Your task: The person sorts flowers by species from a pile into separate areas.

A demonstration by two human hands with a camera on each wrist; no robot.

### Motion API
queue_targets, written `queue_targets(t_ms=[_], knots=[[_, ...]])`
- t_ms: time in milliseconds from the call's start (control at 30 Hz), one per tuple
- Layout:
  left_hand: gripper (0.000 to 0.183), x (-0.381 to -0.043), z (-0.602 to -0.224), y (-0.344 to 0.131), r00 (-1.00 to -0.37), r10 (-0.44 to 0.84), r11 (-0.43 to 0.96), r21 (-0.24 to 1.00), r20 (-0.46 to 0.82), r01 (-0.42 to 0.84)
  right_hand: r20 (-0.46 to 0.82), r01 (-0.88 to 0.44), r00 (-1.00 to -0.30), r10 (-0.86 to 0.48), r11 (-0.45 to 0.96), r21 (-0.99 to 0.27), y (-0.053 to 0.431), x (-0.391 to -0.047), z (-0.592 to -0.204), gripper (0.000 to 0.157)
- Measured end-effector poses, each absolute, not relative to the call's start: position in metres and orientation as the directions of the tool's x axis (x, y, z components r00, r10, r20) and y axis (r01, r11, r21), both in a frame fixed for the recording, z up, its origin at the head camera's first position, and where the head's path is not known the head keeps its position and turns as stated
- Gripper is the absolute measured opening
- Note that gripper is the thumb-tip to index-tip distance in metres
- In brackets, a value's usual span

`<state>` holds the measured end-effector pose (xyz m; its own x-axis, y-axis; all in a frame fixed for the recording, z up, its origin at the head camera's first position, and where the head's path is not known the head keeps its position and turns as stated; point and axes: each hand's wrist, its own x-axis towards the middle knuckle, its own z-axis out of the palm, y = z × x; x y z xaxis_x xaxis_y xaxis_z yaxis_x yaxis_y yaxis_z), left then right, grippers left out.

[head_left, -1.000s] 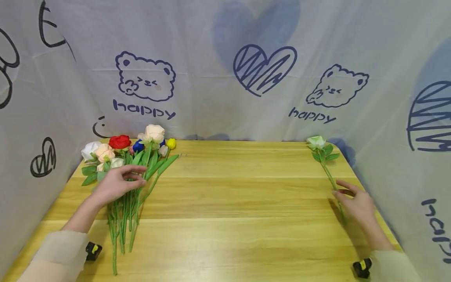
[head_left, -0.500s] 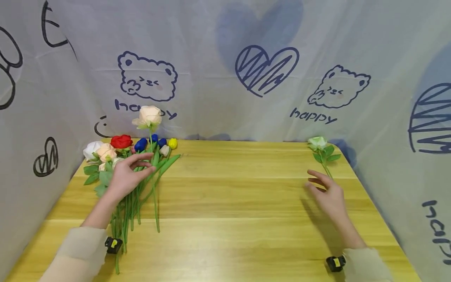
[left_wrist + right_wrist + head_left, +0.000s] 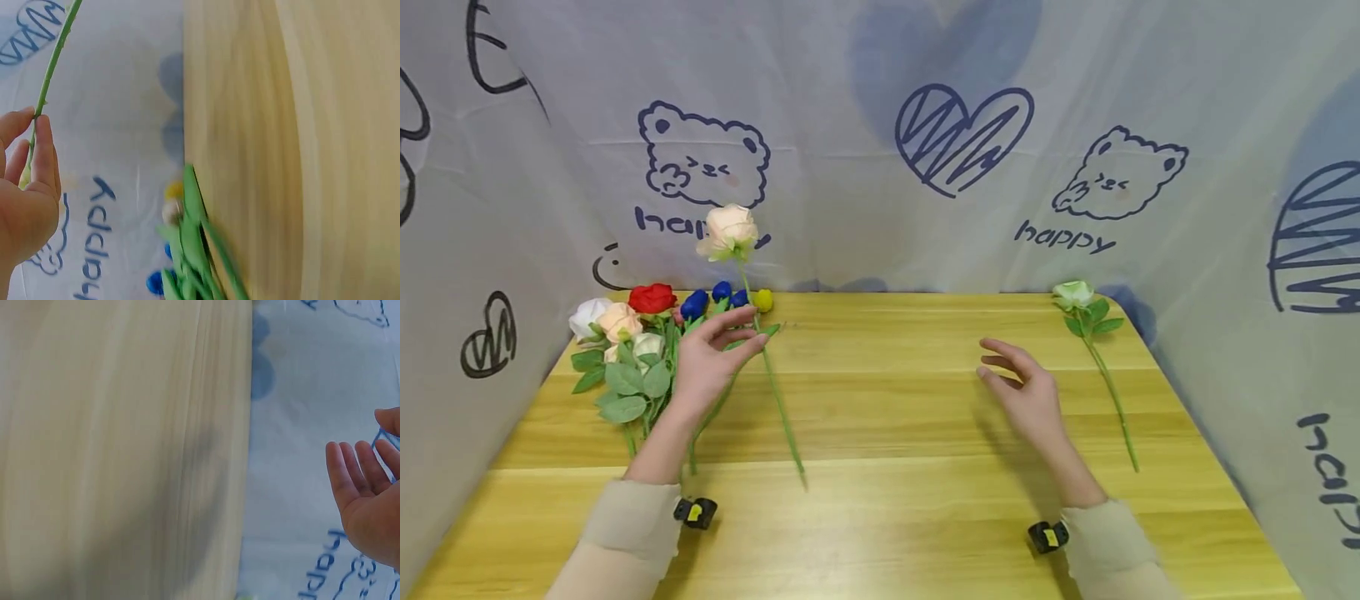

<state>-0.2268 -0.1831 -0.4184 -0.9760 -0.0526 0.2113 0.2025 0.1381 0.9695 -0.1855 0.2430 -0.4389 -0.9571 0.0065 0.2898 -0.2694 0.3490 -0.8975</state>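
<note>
My left hand (image 3: 711, 358) pinches the green stem of a pale peach rose (image 3: 731, 232) between thumb and fingertips. The bloom stands above the hand, and the stem slants down to the right over the table. In the left wrist view the thumb and fingers meet on the thin stem (image 3: 54, 59). My right hand (image 3: 1024, 392) hovers over the right half of the table, fingers loosely bent and holding nothing; the right wrist view shows the same hand (image 3: 372, 506) with nothing in its grasp. A pale green rose (image 3: 1074, 294) lies to its right.
On the left of the wooden table (image 3: 880, 517) lies a bunch of flowers, among them a red one (image 3: 652, 298), a white one (image 3: 589, 318), blue buds (image 3: 694, 305) and a yellow bud (image 3: 763, 300). A printed cloth (image 3: 835, 167) rises behind and beside the table.
My left hand has lifted the peach rose from the bunch and carried it to the right. My right hand has moved left, away from the pale green rose, which stays on the table.
</note>
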Motion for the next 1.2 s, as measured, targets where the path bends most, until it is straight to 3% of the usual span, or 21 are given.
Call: queue_targets(t_ms=[800, 1200], knots=[[0.046, -0.224, -0.43, -0.083, -0.984, 0.066, -0.123, 0.98, 0.164, 0.156, 0.191, -0.211, -0.96, -0.204, 0.083, -0.974, 0.139, -0.167, -0.45, 0.038], [0.044, -0.224, -0.437, -0.067, -0.985, 0.117, -0.116, 0.987, 0.127, 0.114, 0.127, -0.171, -0.952, -0.279, 0.139, -0.975, 0.132, -0.163, -0.452, 0.039]])
